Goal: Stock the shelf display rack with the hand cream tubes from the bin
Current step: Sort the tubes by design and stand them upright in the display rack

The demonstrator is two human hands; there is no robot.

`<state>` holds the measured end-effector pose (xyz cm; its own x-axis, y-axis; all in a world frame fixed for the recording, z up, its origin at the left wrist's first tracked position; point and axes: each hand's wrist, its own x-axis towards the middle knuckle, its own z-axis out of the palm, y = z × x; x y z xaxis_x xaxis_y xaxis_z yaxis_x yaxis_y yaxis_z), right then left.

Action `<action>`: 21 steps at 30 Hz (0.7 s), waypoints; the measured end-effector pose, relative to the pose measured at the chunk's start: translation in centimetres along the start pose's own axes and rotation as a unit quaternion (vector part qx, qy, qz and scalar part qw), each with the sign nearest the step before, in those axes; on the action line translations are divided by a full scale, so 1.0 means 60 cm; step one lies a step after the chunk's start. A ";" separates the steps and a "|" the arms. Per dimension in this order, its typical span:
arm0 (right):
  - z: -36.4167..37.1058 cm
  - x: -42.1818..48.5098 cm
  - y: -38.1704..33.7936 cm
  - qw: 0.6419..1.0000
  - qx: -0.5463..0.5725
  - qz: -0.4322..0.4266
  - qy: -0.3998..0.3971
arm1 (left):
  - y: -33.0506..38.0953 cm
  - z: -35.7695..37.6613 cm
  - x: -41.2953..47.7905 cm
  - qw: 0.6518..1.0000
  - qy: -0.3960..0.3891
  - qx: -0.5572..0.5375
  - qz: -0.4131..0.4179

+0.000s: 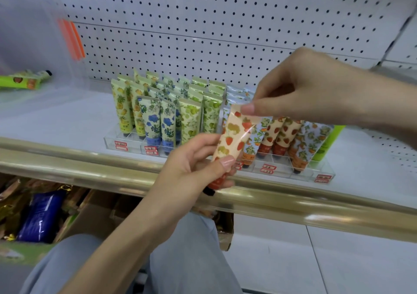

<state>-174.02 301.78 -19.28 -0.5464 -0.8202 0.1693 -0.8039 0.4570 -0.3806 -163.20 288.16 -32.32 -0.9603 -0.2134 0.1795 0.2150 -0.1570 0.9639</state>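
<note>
Holding a strawberry hand cream tube (234, 135) before the display rack (282, 172): left hand (194, 165) grips its cap end, right hand (304, 90) pinches its crimped top.

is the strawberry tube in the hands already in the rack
No, the strawberry tube is in front of the clear rack, the left hand gripping its lower part, the right hand pinching its top end.

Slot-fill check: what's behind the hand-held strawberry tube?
Visible beside it: orange-print tubes and strawberry tubes standing in the clear rack. The slot directly behind the held tube is covered, so its fill is unknown.
</note>
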 end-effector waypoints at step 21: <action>-0.051 -0.058 0.086 0.988 -0.106 0.041 0.102 | -0.072 0.003 -0.004 0.727 0.075 0.652 0.203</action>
<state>-176.97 308.03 -19.04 -0.6303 -0.7010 0.3337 -0.7744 0.5982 -0.2060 -163.96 289.09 -36.47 -0.8132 -0.1057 0.5723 0.0296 0.9746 0.2220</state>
